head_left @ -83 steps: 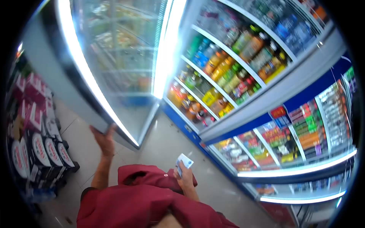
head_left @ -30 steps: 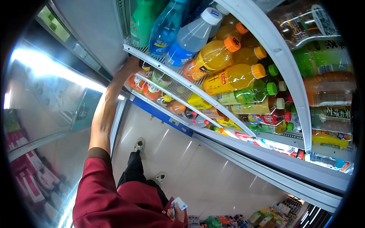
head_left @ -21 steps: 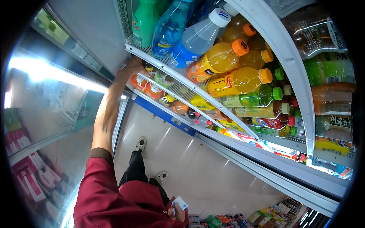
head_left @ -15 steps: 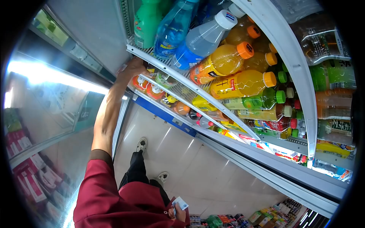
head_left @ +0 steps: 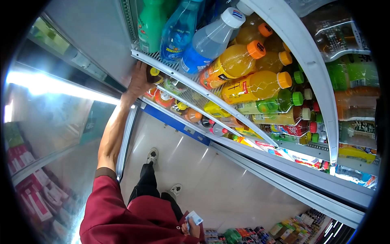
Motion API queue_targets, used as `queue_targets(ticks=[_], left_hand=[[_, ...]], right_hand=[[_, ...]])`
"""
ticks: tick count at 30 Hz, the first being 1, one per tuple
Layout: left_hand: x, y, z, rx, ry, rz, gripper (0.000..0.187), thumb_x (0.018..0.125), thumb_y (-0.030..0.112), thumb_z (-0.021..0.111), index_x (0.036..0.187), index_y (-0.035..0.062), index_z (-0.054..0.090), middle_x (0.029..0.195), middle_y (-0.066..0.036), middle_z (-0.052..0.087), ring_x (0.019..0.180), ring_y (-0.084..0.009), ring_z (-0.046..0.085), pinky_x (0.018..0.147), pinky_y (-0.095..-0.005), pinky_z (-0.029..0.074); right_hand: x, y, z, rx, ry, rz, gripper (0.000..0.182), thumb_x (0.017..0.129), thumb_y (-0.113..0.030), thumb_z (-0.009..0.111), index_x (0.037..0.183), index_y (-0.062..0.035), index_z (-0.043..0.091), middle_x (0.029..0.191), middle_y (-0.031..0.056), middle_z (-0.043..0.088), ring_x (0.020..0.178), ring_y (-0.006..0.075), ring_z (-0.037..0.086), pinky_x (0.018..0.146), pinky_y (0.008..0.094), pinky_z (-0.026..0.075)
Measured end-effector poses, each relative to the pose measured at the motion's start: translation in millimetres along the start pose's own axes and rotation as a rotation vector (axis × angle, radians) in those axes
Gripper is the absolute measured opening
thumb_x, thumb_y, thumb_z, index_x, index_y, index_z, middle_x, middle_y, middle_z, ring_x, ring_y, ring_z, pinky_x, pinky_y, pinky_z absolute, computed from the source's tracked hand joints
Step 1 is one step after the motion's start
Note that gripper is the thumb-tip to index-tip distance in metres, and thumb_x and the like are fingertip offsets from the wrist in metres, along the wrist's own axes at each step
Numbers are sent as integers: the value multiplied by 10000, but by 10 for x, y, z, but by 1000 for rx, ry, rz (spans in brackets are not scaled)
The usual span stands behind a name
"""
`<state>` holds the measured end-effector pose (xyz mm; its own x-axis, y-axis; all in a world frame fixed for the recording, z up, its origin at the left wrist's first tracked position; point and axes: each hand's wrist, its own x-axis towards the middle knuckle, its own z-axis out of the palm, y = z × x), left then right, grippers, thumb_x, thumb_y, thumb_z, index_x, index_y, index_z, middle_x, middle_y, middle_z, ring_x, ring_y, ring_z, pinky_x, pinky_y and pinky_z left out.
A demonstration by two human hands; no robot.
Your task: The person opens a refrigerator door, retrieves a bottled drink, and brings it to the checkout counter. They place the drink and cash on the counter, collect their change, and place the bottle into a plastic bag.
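Observation:
At the left end of a lower fridge shelf, my left hand (head_left: 139,82) is wrapped round a dark bottle with a yellow cap (head_left: 154,72). Its fingers are partly hidden beside the shelf's side wall. A clear bottle with a green label (head_left: 174,86) lies right beside the dark one. Low in the view, near my body, my right hand (head_left: 193,228) is closed on a small pale blue and white paper (head_left: 195,218).
Above, an upper shelf's white front rail (head_left: 178,76) slants past large bottles, including an orange drink (head_left: 233,63). The glass door (head_left: 53,118) stands at the left. A blue strip (head_left: 174,123) edges the fridge; more goods (head_left: 243,236) stand at the bottom.
My left hand has shifted slightly left and down, and the dark bottle's yellow cap now shows beside it. The view has shifted a little. My right hand still holds the paper.

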<state>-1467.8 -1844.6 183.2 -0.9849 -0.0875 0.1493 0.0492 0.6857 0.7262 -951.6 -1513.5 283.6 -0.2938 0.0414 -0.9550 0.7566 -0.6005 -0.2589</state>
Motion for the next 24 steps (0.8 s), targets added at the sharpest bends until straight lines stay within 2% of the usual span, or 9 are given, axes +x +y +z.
queue_targets(ticks=[4,7,9,10,12,16,20,22,24], left_hand=[[13,-1,31,18,72,12,971,526,62,852,1321,23,296,1273,-225,452,1198,-371,468,1026,-415,405],[-68,-92,69,-385,-9,-176,878,535,103,868,1246,12,360,1132,-208,563,1102,-355,554,955,-393,460],[-440,102,56,-137,167,-54,778,554,166,877,1161,-2,421,1044,-194,607,993,-313,618,861,-369,499],[-660,315,-43,-160,188,-96,646,638,191,834,1126,-15,464,1052,-194,594,947,-300,619,788,-397,499],[-1081,763,-200,-281,282,-118,642,623,206,851,1107,1,484,1025,-156,598,909,-223,615,767,-360,498],[-2198,1508,-613,-678,-131,-173,710,536,280,893,1086,36,516,983,-99,589,884,-176,586,782,-324,476],[-3515,2362,-671,-482,-523,-152,785,493,335,895,1101,24,507,981,-138,578,907,-250,594,814,-353,472],[-4046,2977,-761,-456,-613,-37,720,562,306,883,1106,26,503,986,-135,597,926,-253,609,803,-340,490],[-4604,3247,-580,-588,-555,275,739,578,333,875,1130,18,497,1000,-163,592,928,-332,606,817,-378,493]], right_hand=[[1,-26,8,-32,9,-1,322,962,-304,471,883,6,503,467,51,340,363,143,310,362,278,256],[-4,-65,-73,8,-9,-36,321,956,-304,485,873,5,501,468,55,338,363,150,314,365,285,260],[-35,-105,-158,48,-32,-51,319,953,-303,493,868,4,500,470,58,339,363,155,316,366,289,262],[-64,-157,-200,74,8,-115,319,949,-304,502,866,4,496,473,59,344,362,160,320,367,293,265],[-87,-314,-279,101,40,-186,320,945,-305,510,864,4,493,476,61,349,362,166,323,367,298,267],[153,-718,-492,72,208,-534,203,911,-255,578,859,-68,518,584,15,447,402,130,409,362,290,327],[886,-932,-501,-368,185,-489,180,911,-251,567,967,-81,581,756,18,589,569,88,534,430,251,401],[754,-861,-282,-476,-209,-438,282,849,-289,578,938,-26,629,823,52,630,709,133,575,588,298,460],[529,-674,-296,-971,-417,-558,253,856,-281,573,951,-54,635,793,61,619,739,146,575,621,314,461]])
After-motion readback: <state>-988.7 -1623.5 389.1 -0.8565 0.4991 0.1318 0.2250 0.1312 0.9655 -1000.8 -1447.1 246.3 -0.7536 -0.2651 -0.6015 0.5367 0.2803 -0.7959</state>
